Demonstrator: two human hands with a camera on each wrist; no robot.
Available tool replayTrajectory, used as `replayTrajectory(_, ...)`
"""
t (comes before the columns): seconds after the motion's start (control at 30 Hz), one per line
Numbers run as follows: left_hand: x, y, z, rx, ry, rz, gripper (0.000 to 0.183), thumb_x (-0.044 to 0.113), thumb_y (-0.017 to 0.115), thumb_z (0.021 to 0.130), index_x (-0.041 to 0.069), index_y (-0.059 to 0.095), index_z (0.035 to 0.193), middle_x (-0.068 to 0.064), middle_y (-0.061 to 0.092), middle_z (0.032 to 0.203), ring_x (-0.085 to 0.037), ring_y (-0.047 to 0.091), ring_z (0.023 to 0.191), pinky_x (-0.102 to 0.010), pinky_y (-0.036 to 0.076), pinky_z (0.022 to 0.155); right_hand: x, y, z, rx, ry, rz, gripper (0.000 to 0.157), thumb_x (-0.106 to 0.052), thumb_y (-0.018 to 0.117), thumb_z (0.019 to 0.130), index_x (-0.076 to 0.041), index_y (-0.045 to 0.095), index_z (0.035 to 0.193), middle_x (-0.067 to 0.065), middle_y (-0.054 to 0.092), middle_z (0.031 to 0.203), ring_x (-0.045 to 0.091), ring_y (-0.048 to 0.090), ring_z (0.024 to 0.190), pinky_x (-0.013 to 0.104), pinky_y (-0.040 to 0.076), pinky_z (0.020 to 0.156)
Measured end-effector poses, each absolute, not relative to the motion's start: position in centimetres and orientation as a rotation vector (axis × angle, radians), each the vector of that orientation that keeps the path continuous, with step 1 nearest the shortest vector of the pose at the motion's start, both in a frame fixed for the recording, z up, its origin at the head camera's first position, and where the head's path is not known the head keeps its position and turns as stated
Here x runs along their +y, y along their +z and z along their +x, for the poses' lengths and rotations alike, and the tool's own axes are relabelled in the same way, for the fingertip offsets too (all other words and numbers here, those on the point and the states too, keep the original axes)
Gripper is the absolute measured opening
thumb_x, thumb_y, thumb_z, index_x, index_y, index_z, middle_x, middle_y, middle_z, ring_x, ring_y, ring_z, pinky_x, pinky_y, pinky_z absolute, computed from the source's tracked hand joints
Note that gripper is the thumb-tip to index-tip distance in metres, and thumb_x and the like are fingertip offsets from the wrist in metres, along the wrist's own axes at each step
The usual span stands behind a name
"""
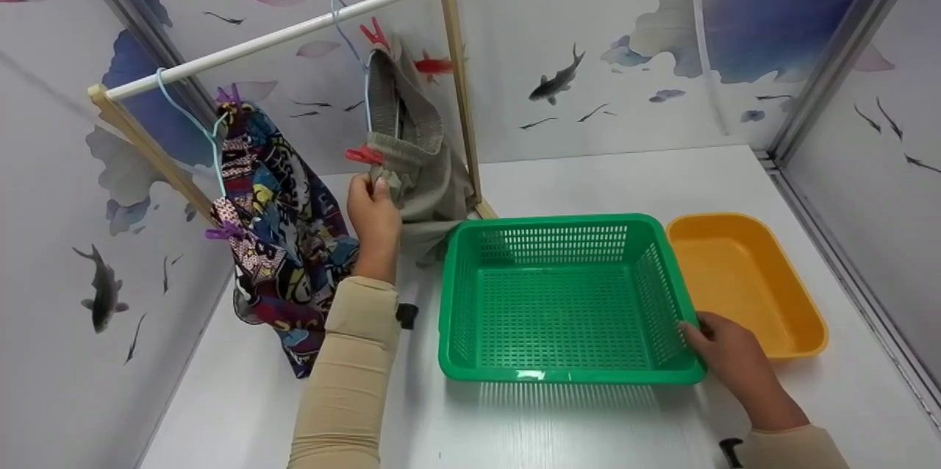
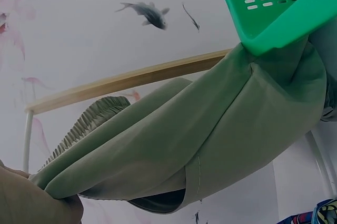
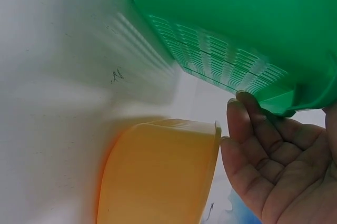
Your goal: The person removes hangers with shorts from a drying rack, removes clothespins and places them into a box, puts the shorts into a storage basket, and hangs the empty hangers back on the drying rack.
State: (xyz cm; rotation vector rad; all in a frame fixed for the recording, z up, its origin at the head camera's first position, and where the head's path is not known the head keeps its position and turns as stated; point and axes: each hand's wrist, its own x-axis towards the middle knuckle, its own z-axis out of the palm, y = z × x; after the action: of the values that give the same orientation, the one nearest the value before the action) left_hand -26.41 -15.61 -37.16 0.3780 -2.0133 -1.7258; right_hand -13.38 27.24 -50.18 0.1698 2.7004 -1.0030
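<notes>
Grey-green pants [image 1: 430, 178] with a gathered elastic waistband hang from a light-blue hanger [image 1: 338, 17], held by red clothespins [image 1: 364, 154]. Just below the lower red clothespin, my left hand [image 1: 375, 215] pinches the waistband cloth; the left wrist view shows the pants [image 2: 158, 134] stretching away from that hand. My right hand [image 1: 728, 351] holds the right rim of a green plastic basket [image 1: 566, 376], thumb on top and fingers [image 3: 239, 121] underneath. Nothing lies in the basket, and its near side appears raised above the table. Its left corner touches the pants' lower part.
Left on the white-barred wooden rack [image 1: 276, 35] hangs a colourful patterned garment [image 1: 272, 197] with purple clothespins [image 1: 226, 231]. A yellow tub [image 1: 798, 307] stands right of the basket on the white table [image 1: 544, 425]. Printed walls enclose the back and sides.
</notes>
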Motion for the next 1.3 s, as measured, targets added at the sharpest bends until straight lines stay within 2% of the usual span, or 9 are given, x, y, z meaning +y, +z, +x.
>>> replayTrajectory(0.4,-15.68,-37.69,-26.4,-1.976,-1.677,0.385,0.013,0.005,0.044,0.102,-0.006,0.051,0.106,-0.018,0.054,0.106,-0.026,0.048,0.097,-0.038,0.04,0.085,27.23,-50.68,-13.25,2.75,-1.019,0.151,0.064,-0.044,0.047,0.1,0.012,0.048,0.131,0.022,0.062,0.112,0.03,0.056,0.095,0.05,0.05,0.085)
replayTrajectory(1.07,-15.75,-37.75,-25.9,-1.91,-1.611,0.31,0.009,0.001,0.047,0.099,-0.006,0.053,0.101,-0.017,0.054,0.099,-0.027,0.049,0.091,-0.037,0.04,0.08,27.27,-50.42,-13.39,2.693,-0.989,0.186,0.072,-0.049,0.045,0.099,0.013,0.042,0.135,0.025,0.058,0.118,0.031,0.053,0.097,0.052,0.048,0.089)
replayTrajectory(1.3,-15.97,-37.85,-25.54,-1.922,-1.569,0.327,0.01,0.002,0.047,0.1,-0.006,0.052,0.102,-0.018,0.054,0.1,-0.029,0.048,0.091,-0.038,0.04,0.081,27.26,-50.3,-13.37,2.706,-0.992,0.183,0.068,-0.046,0.045,0.1,0.013,0.042,0.135,0.026,0.058,0.119,0.032,0.053,0.098,0.053,0.047,0.09)
